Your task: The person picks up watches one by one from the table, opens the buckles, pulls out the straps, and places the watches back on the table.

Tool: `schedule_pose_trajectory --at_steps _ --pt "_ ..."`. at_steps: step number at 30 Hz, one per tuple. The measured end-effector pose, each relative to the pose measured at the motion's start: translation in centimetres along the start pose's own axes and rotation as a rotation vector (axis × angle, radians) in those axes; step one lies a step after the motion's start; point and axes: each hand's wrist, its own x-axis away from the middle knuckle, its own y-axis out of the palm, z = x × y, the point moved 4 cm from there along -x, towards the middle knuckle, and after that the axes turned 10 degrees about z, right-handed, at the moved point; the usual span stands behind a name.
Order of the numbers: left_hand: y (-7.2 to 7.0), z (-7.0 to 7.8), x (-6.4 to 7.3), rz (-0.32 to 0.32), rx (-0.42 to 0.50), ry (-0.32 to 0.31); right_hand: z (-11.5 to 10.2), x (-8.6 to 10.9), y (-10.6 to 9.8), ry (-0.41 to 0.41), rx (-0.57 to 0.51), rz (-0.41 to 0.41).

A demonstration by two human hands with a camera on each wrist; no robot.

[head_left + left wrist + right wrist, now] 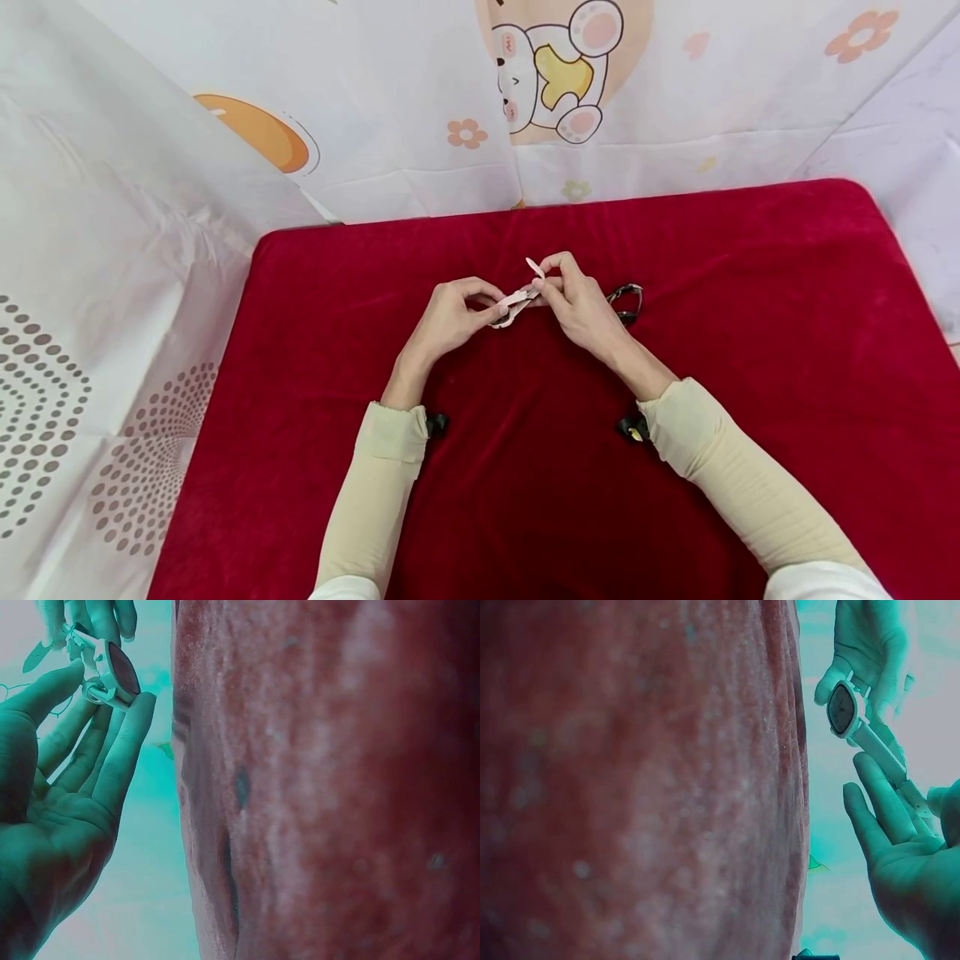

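Note:
My left hand pinches a wristwatch by its case, between thumb and fingers. The watch has a pale case and a dark-rimmed, rounded face that shows in both wrist views. Its light strap runs across to my right hand, which pinches it near the end between thumb and fingertips. One strap tip sticks up above the right fingers in the head view. Both hands are close together, and the fingers hide part of the strap and buckle.
A dark looped band lies on the red cloth-covered table just right of my right hand. Behind the table's far edge hangs a white curtain with cartoon prints. Small black devices sit at both wrists.

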Motion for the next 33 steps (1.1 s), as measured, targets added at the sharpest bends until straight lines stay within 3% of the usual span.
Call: schedule_pose_trajectory --at_steps 17,28,33 --pt "0.0 0.2 -0.2 -0.020 -0.020 -0.035 0.3 -0.5 -0.2 0.018 -0.080 -0.003" --pt "-0.1 0.2 0.0 -0.014 -0.023 -0.026 -2.4 0.0 -0.7 0.038 -0.292 -0.026" --pt "0.0 0.3 0.1 -0.020 -0.043 -0.020 -1.2 -0.1 -0.8 0.062 -0.374 0.012"
